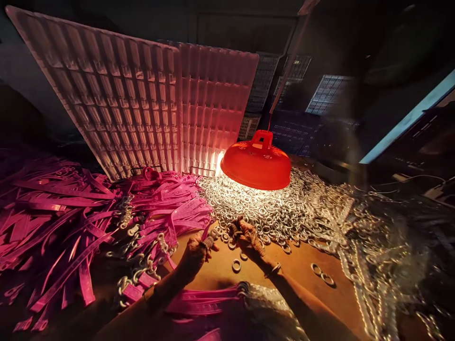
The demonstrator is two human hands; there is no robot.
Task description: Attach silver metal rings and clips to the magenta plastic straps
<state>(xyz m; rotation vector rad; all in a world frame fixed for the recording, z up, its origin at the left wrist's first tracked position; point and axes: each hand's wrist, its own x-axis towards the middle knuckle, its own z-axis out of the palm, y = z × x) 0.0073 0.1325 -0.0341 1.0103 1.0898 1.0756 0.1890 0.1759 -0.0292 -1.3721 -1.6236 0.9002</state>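
My left hand [196, 252] is closed over the orange-brown work surface, its fingers partly wrapped. A pink strap [205, 232] shows at its fingertips. My right hand [249, 237], also with wrapped fingers, bends its fingers together at the near edge of a heap of metal rings [256, 206]. What lies between those fingers is too small to make out. A loose ring [236, 265] rests on the surface between my wrists. Below my hands, a bundle of pink straps [209, 299] with rings at its end lies crosswise.
A red lamp [258, 163] hangs low over the rings. Pink straps [53, 208] are piled at the left, some joined to metal links. Ribbed plastic trays [142, 94] stand upright behind. Silvery chain-like strips [369, 279] spread at the right, near two loose rings [322, 274].
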